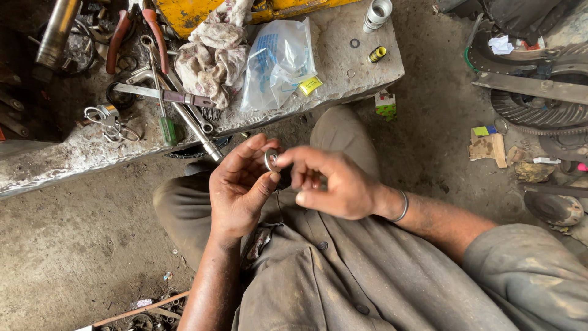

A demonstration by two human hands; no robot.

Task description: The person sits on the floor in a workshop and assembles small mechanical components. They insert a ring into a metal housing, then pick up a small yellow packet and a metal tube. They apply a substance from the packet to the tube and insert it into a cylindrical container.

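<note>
Metal shines between the person's fingers: a small silver ring point(271, 160), like a washer, sits up in the air over the person's lap. The left hand point(240, 190) pinches it between the thumb and the first fingers. The right hand point(334, 184) comes in from the other side, and its pointing finger and thumb touch the ring too. So both hands grasp the same little ring, and neither one is let go or balled into a fist.

The ring is not on the stone bench point(73, 156) in front of the knees. It is held just off the near edge of that bench.

On the bench lie many things. A dirty rag point(214, 55) sits near the far edge, and a clear plastic bag point(278, 61) lies just beside it. Red-handled pliers point(138, 30) lie toward the far left corner. A green-handled screwdriver point(165, 119) and a long socket tool point(193, 125) lie close to the near edge. A small black-and-yellow part point(377, 54) and a thin dark ring point(354, 43) rest near the right end.

I think the work is at an early or middle point. The ring has been picked up and is being looked at or turned. It is not fitted onto anything yet, as far as I can see, and the tools lie untouched.
</note>
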